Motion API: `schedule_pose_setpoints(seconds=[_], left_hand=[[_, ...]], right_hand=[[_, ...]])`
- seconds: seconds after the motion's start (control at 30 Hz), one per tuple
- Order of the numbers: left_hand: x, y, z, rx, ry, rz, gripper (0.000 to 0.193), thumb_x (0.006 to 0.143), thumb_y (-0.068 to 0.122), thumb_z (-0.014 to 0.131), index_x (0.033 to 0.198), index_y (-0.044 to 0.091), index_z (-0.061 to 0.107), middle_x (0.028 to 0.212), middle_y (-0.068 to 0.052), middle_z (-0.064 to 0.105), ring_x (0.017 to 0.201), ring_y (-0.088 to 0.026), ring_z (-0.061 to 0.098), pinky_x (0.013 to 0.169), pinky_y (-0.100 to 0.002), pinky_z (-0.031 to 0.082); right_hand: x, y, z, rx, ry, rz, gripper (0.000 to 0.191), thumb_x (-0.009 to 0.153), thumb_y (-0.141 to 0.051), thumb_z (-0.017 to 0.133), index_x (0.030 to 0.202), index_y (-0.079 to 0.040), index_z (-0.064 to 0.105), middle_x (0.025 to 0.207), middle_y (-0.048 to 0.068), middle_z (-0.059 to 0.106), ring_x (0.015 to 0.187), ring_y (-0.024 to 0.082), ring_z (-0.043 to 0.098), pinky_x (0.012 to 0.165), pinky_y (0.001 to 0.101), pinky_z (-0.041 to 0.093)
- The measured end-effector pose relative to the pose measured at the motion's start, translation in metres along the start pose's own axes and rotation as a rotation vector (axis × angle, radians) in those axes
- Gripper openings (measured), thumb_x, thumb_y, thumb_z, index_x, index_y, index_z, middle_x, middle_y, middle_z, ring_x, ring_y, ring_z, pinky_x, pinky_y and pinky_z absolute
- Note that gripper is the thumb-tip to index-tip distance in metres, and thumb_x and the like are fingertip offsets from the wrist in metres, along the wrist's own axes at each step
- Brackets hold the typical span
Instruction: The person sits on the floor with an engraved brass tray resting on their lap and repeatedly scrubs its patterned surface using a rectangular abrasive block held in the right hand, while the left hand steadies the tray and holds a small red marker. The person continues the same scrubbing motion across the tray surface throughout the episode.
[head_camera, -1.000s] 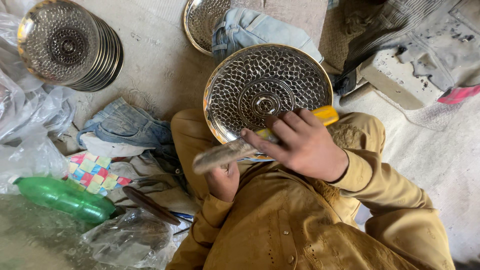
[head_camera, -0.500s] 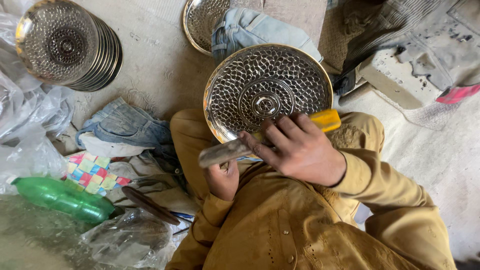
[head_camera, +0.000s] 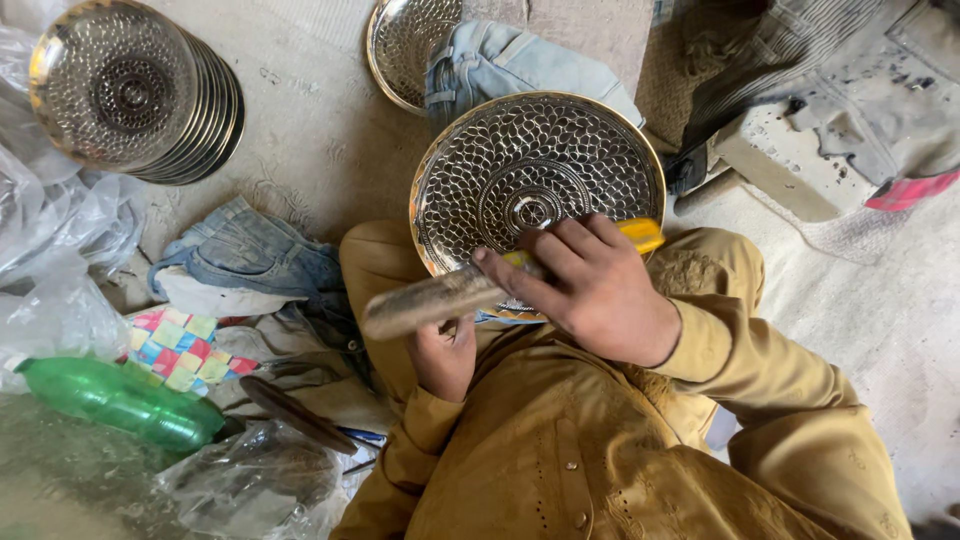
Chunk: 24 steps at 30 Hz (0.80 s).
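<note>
Embossed round metal plate (head_camera: 540, 170) is tipping on the lap, risking slipping from the left hand (head_camera: 443, 355) gripping its near rim while the right hand (head_camera: 590, 285), clamped on a yellow-handled tool (head_camera: 470, 290), is pressing.

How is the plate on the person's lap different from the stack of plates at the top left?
The lap plate is single; the stack holds many, nested on edge. The lap plate rests on the knees with the right hand holding a tool across it; the stack lies untouched on the floor. Both share embossed, gold-rimmed metal.

Single head-worn view, looking steeply down from above, close over lap. Right hand (head_camera: 590, 290) near frame centre, left hand (head_camera: 442, 355) just below-left; floor beyond hands along top edge.
</note>
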<state>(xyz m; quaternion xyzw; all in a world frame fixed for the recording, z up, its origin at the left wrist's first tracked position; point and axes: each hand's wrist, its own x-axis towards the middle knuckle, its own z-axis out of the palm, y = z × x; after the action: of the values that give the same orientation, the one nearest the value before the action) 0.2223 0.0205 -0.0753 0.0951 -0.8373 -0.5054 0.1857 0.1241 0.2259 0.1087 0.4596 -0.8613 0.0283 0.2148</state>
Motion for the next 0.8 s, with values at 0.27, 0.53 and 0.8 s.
schedule_pose_setpoints(seconds=[0.27,0.53,0.8], left_hand=[[0.011,0.009,-0.002,-0.164,-0.097,-0.007,0.031,0.092,-0.005,0.069,0.120,-0.005,0.057,0.108,-0.016,0.075,0.093,-0.022,0.077,0.077,-0.031,0.062],[0.030,0.037,-0.008,-0.174,-0.181,-0.103,0.026,0.092,-0.003,0.071,0.113,-0.005,0.056,0.096,-0.014,0.076,0.083,-0.017,0.078,0.070,-0.029,0.059],[0.045,0.040,-0.007,-0.165,-0.288,-0.182,0.020,0.094,-0.003,0.070,0.102,0.000,0.052,0.083,-0.015,0.073,0.080,-0.015,0.079,0.063,-0.028,0.061]], right_hand=[[0.003,-0.002,0.002,-0.004,0.018,0.052,0.045,0.090,-0.021,0.065,0.135,-0.020,0.072,0.094,0.002,0.064,0.080,0.016,0.058,0.068,0.0303,0.043],[0.005,0.001,0.007,0.096,0.055,0.160,0.050,0.086,-0.020,0.067,0.136,-0.021,0.071,0.095,0.001,0.064,0.082,0.019,0.058,0.069,0.0352,0.042],[0.007,0.012,0.020,0.033,-0.093,0.209,0.052,0.082,-0.019,0.070,0.135,-0.022,0.072,0.087,0.001,0.063,0.081,0.019,0.060,0.072,0.0359,0.045]])
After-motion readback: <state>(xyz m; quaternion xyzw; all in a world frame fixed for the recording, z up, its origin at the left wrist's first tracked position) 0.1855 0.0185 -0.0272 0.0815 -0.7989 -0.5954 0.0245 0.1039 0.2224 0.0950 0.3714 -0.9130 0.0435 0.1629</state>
